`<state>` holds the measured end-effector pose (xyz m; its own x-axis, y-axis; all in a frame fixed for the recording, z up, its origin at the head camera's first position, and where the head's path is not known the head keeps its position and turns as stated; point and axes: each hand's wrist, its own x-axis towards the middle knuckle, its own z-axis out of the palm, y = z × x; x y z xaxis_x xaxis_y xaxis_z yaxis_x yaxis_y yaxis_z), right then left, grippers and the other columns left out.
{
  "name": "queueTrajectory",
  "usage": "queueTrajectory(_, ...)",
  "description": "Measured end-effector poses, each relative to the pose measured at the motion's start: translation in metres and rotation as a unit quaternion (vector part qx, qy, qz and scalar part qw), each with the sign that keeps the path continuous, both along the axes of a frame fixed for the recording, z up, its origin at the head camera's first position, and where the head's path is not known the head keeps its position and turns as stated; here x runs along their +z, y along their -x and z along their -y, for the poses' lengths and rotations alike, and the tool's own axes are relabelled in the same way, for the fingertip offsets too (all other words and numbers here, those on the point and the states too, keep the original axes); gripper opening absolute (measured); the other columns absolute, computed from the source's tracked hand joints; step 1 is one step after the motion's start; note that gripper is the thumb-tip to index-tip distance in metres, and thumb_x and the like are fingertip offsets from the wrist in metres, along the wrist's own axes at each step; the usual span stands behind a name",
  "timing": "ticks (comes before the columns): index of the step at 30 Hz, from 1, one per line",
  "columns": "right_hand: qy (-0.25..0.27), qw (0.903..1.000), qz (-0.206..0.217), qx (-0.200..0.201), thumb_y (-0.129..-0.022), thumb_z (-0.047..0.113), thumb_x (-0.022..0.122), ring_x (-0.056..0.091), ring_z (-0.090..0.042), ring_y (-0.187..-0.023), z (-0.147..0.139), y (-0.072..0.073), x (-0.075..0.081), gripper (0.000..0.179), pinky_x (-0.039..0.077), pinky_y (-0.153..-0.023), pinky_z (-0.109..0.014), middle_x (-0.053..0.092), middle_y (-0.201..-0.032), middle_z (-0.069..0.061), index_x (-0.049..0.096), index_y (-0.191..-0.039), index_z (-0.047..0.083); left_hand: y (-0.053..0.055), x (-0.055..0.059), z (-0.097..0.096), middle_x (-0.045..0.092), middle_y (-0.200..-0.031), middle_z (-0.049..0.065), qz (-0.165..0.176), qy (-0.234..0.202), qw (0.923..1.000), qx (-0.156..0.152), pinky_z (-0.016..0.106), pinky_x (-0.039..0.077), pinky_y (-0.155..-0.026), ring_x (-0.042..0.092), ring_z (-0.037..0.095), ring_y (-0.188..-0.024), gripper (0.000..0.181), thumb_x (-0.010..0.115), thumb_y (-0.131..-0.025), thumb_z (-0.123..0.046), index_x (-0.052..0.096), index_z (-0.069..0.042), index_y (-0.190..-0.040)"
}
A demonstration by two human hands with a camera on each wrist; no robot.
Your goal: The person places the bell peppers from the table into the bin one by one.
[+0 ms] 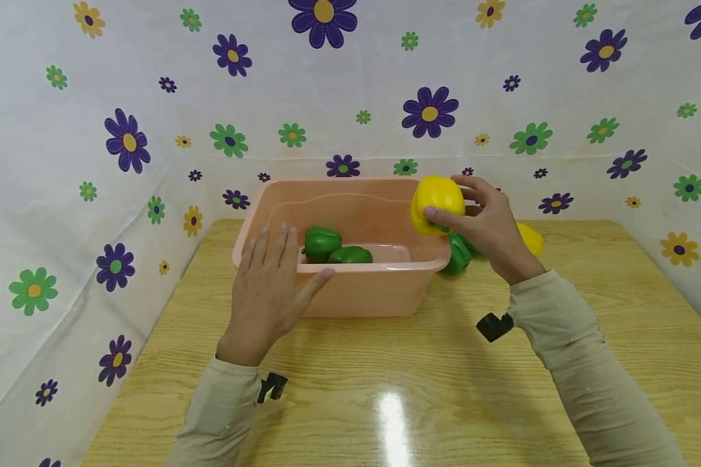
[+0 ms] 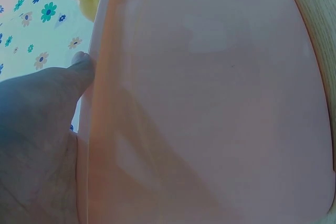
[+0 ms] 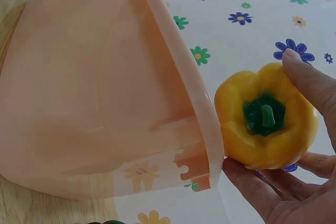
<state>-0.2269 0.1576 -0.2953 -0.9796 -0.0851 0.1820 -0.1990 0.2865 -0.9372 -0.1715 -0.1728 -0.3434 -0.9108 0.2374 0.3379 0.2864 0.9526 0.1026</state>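
Note:
A yellow bell pepper [image 1: 437,202] is held in my right hand [image 1: 493,224], thumb on one side and fingers on the other, above the right end of a pink plastic tub [image 1: 356,292]. The right wrist view shows the pepper's green stem [image 3: 268,115] close to the tub's rim [image 3: 202,98]. My left hand [image 1: 269,288] rests on the tub's near rim with fingers straight and thumb spread. Inside the tub lie a green bell pepper [image 1: 322,244] and another green pepper [image 1: 350,255], partly hidden by the near wall.
Right of the tub, a green pepper [image 1: 457,254] and a yellow pepper [image 1: 530,239] lie on the wooden table [image 1: 444,389], partly hidden by my right hand and the tub. A flower-patterned cloth [image 1: 350,78] stands behind and at both sides.

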Motion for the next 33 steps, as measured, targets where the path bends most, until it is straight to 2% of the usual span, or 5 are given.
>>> queueTrajectory(7,0.001,1.0,0.001,0.001,-0.089,0.032,0.079,0.059,-0.029,-0.112,-0.001,-0.001,0.0,0.075,0.058,-0.088,-0.03,0.051,-0.144,-0.014,0.043,-0.152,0.011,0.0,-0.001,0.0,0.027,-0.163,0.023,-0.003,0.001,1.0,-0.001,0.053,0.01,-0.124,0.018,0.044,-0.151,0.097,0.044,-0.098,-0.07,0.029,0.005,-0.156)
queueTrajectory(10,0.003,1.0,0.004,-0.002,-0.09,0.033,0.079,0.059,-0.032,-0.118,-0.001,-0.001,0.001,0.075,0.058,-0.088,-0.03,0.051,-0.145,-0.015,0.042,-0.152,0.011,0.0,-0.001,0.0,0.027,-0.163,0.023,-0.004,-0.001,1.0,-0.001,0.053,0.01,-0.124,0.018,0.044,-0.151,0.096,0.044,-0.098,-0.069,0.029,0.006,-0.156)
queueTrajectory(14,0.019,0.9998,0.009,-0.006,-0.09,0.033,0.079,0.058,-0.034,-0.123,-0.001,-0.001,0.002,0.076,0.06,-0.083,-0.031,0.05,-0.145,-0.017,0.042,-0.152,0.01,0.0,0.0,0.0,0.028,-0.162,0.023,-0.006,-0.001,1.0,-0.002,0.053,0.01,-0.124,0.019,0.044,-0.151,0.096,0.044,-0.098,-0.069,0.03,0.005,-0.156)
queueTrajectory(19,0.042,0.9991,0.009,-0.005,-0.089,0.03,0.08,0.06,-0.033,-0.122,-0.002,-0.001,0.003,0.076,0.061,-0.077,-0.03,0.052,-0.143,-0.017,0.042,-0.152,0.009,-0.001,-0.001,0.0,0.029,-0.162,0.024,-0.009,0.0,1.0,-0.005,0.053,0.011,-0.124,0.019,0.044,-0.151,0.095,0.044,-0.098,-0.069,0.03,0.006,-0.156)
queueTrajectory(33,0.047,0.9988,-0.007,-0.008,-0.09,0.032,0.079,0.059,-0.03,-0.121,-0.011,-0.001,0.002,0.076,0.059,-0.083,-0.03,0.053,-0.142,-0.016,0.042,-0.152,0.009,-0.001,-0.002,0.001,0.03,-0.161,0.023,-0.016,0.004,0.9998,-0.008,0.052,0.011,-0.124,0.02,0.044,-0.151,0.095,0.044,-0.098,-0.069,0.031,0.006,-0.155)
